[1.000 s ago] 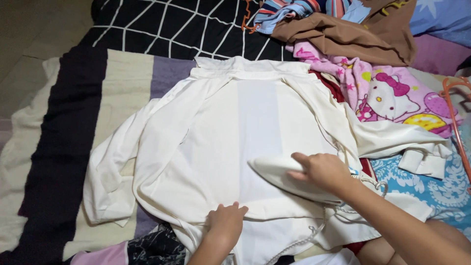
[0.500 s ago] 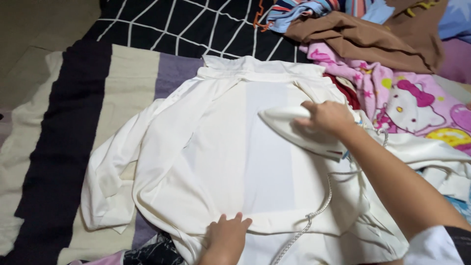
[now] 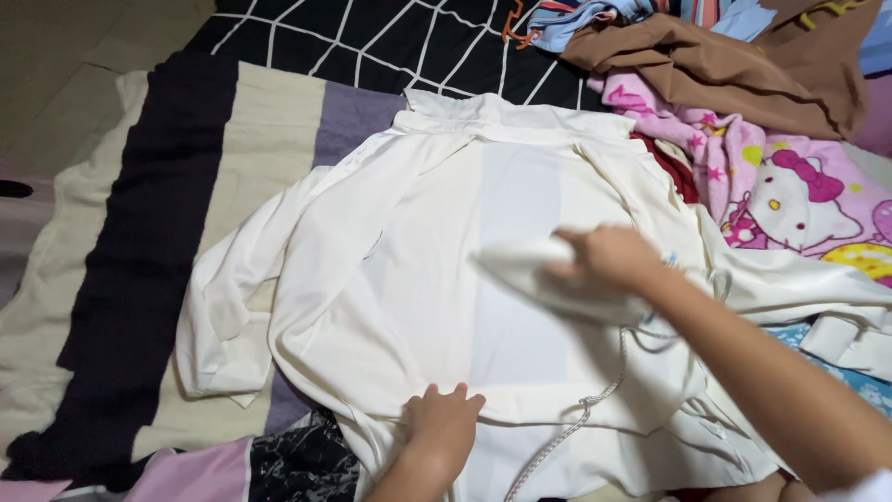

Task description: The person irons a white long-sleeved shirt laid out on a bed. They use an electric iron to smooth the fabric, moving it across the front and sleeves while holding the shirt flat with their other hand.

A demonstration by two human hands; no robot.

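Head view: a white shirt [image 3: 418, 279] lies spread flat, collar toward the top of the frame, filling the centre of the picture. The right hand [image 3: 609, 258] comes in from the lower right and its fingers are clamped around the handle of a white iron [image 3: 544, 277], which sits on the shirt just right of centre; the iron is blurred, so it looks to be sliding. A braided cord [image 3: 576, 414] trails from it down to the bottom edge. The left hand [image 3: 444, 418], at the lower middle, lies flat with fingers together and slightly spread at the tips, pressing the shirt's bottom hem taut.

The step in hand appears to be pressing the back panel of the shirt. A further stroke would call for the hem staying pinned while the iron travels over cloth that is smooth, with the cord kept off the panel.

Under the shirt is a striped blanket [image 3: 186, 186] in cream, dark and lilac bands, with a black grid-patterned cloth [image 3: 372, 42] at the top. A pink cartoon-print blanket [image 3: 790, 186] and a brown garment [image 3: 725, 70] crowd the upper right, touching the shirt's right sleeve [image 3: 818, 297], which lies bunched there and could catch the iron.
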